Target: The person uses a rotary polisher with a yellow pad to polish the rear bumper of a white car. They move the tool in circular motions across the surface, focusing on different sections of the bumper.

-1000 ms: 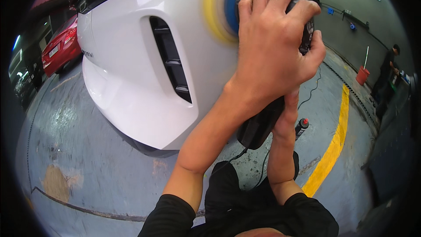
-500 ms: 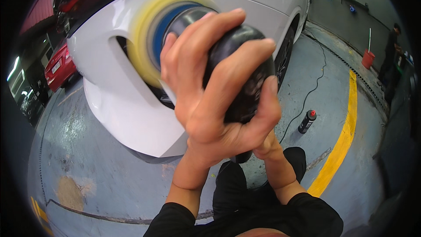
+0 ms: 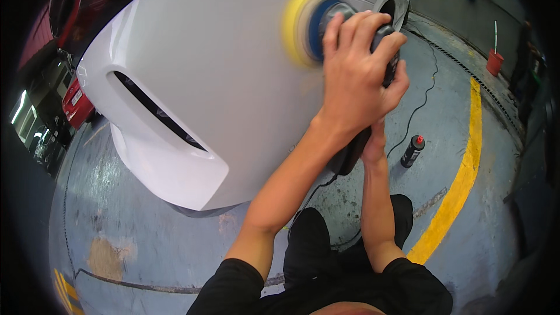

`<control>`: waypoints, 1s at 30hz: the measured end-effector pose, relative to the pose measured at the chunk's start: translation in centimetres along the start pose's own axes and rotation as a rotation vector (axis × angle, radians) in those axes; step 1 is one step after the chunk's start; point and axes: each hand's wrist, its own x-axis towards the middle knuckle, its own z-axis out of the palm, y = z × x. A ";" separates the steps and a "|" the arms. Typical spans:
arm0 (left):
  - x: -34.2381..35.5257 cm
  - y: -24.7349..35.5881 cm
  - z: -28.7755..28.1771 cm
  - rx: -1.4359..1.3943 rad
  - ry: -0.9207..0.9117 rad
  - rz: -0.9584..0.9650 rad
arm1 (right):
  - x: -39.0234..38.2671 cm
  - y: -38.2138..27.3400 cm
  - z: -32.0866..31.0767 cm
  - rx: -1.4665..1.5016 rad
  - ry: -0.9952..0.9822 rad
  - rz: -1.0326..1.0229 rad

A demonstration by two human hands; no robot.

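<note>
A car polisher (image 3: 351,153) with a black body, a blue backing plate and a yellow foam pad (image 3: 298,26) is in both my hands. Its pad, blurred as if spinning, lies against the side of a light grey-white car (image 3: 227,76). My left hand (image 3: 357,84) is wrapped over the polisher's head, fingers curled around the black housing. Lower down, my right hand (image 3: 376,143) grips the rear handle, partly hidden behind the left hand and the tool. A dark slot-shaped opening (image 3: 157,111) in the car's bumper corner sits left of the pad.
A black bottle with a red cap (image 3: 413,151) stands on the grey floor to the right. A black cord (image 3: 417,118) trails over the floor. Beyond are a yellow floor stripe (image 3: 469,146), a red bucket (image 3: 494,62) by the wall, and a red car (image 3: 77,105) at far left.
The polisher has moved right and farther from me along the car's side, uncovering the bumper opening. Both hands have stayed on it and my arms are stretched out more.
</note>
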 end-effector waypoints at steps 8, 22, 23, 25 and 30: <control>-3.4 -1.6 6.4 -0.078 -0.126 -0.022 | 0.2 1.4 -2.1 0.187 0.178 0.004; -4.8 2.0 -5.9 0.045 -0.068 -0.053 | -7.7 3.4 1.2 -0.120 -0.173 0.133; -4.7 2.5 -6.8 0.037 -0.053 -0.050 | -8.6 5.5 0.0 -0.195 -0.206 0.055; -5.2 2.6 -9.0 0.058 -0.048 -0.048 | -8.4 5.7 2.3 -0.165 -0.240 0.035; -6.3 4.2 -14.9 0.212 -0.073 -0.059 | -8.7 1.9 9.2 0.083 -0.188 0.255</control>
